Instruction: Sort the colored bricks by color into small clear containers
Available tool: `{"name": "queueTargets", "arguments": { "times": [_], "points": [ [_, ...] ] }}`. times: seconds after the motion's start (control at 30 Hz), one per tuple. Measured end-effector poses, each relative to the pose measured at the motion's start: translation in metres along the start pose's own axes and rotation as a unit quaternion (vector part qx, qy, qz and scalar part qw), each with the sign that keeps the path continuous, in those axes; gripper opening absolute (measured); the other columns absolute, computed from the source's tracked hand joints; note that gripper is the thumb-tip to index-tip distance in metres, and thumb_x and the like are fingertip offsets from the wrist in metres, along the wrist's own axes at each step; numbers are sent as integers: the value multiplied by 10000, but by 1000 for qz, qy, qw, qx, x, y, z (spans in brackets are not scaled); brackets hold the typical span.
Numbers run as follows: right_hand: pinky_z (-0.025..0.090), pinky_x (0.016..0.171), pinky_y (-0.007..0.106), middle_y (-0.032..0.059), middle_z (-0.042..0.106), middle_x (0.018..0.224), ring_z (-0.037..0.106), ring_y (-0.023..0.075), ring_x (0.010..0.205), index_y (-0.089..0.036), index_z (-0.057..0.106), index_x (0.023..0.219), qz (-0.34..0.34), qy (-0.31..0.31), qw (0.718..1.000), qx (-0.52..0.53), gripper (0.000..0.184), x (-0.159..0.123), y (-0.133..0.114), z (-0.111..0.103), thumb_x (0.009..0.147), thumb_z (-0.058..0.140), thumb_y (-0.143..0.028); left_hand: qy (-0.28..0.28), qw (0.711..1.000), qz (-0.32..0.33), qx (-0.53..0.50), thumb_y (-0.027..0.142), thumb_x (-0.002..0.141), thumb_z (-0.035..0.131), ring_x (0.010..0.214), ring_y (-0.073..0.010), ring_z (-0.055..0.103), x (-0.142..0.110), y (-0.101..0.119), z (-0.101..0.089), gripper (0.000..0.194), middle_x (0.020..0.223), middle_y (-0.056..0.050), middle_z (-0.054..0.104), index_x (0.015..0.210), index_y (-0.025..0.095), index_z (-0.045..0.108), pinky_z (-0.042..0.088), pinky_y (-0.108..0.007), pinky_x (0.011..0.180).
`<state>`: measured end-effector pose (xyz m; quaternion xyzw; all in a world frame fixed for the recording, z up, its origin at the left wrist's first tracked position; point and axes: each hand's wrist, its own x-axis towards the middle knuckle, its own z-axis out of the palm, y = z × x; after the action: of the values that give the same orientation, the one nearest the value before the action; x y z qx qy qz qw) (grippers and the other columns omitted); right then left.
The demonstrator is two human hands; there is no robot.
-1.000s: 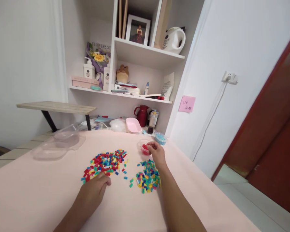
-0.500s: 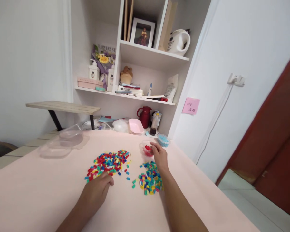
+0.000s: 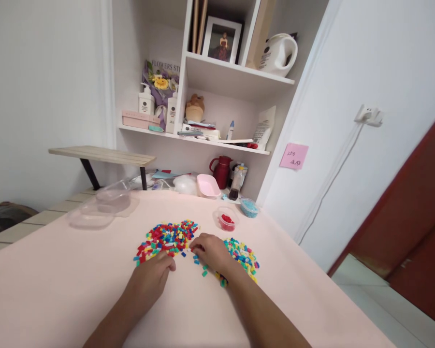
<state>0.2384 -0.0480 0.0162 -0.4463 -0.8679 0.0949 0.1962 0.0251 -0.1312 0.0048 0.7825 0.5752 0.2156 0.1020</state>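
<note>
Two heaps of small coloured blocks lie on the pale pink table (image 3: 50,295). The larger heap (image 3: 166,236), with much red in it, is to the left. The smaller heap (image 3: 243,256), mostly blue, green and yellow, is to the right. My left hand (image 3: 152,276) rests knuckles up at the near edge of the larger heap, fingers curled under. My right hand (image 3: 210,251) lies between the heaps, fingertips pinched at the larger heap's right edge; what they hold is hidden. A small clear cup of red blocks (image 3: 226,220) stands beyond it.
A small cup of blue blocks (image 3: 249,207) stands by the table's far right corner. Clear plastic containers (image 3: 105,207) sit at the far left. Behind are a pink dish (image 3: 208,186), a red jug (image 3: 222,171) and white shelves (image 3: 224,79). The table edge drops off at right.
My right hand has drawn back from the cup of red blocks and moved left to the gap between the heaps. My left hand has stayed put. The view has shifted slightly.
</note>
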Motion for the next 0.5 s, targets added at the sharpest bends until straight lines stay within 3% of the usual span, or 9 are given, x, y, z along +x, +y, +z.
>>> {"name": "queueTargets", "arguments": {
  "times": [0.17, 0.33, 0.4, 0.5],
  "points": [
    [415, 732, 235, -1, 723, 941, 631, 169, 878, -258, 722, 866, 22, -7, 1000, 18, 195, 0, -1, -2, 770, 582, -162, 4, 1000, -2, -6, 147, 871, 310, 862, -150, 640, -1, 2, -2, 313, 977, -2, 665, 871, 249, 606, 433, -262, 743],
    [408, 607, 227, -11, 703, 752, 609, 149, 682, -229, 716, 788, 31, 23, 989, 145, 98, -4, 12, -9, 747, 627, -222, 9, 1000, 5, -14, 134, 855, 333, 849, -151, 641, -1, 1, -3, 310, 954, 1, 672, 864, 251, 619, 439, -263, 738],
    [407, 554, 225, -11, 672, 687, 580, 137, 598, -214, 711, 794, 49, 64, 974, 211, 120, -5, 20, -15, 766, 613, -277, 13, 1000, 8, -16, 135, 855, 335, 852, -152, 642, -1, 1, -3, 312, 948, 2, 675, 859, 254, 623, 440, -261, 736],
    [433, 508, 240, -11, 633, 652, 544, 129, 509, -194, 697, 820, 100, 188, 933, 292, 208, -3, 32, -27, 769, 607, -375, 17, 1000, 0, -16, 133, 851, 339, 839, -153, 643, -1, 2, -4, 312, 946, 2, 680, 840, 253, 628, 442, -261, 726]
  ]
}}
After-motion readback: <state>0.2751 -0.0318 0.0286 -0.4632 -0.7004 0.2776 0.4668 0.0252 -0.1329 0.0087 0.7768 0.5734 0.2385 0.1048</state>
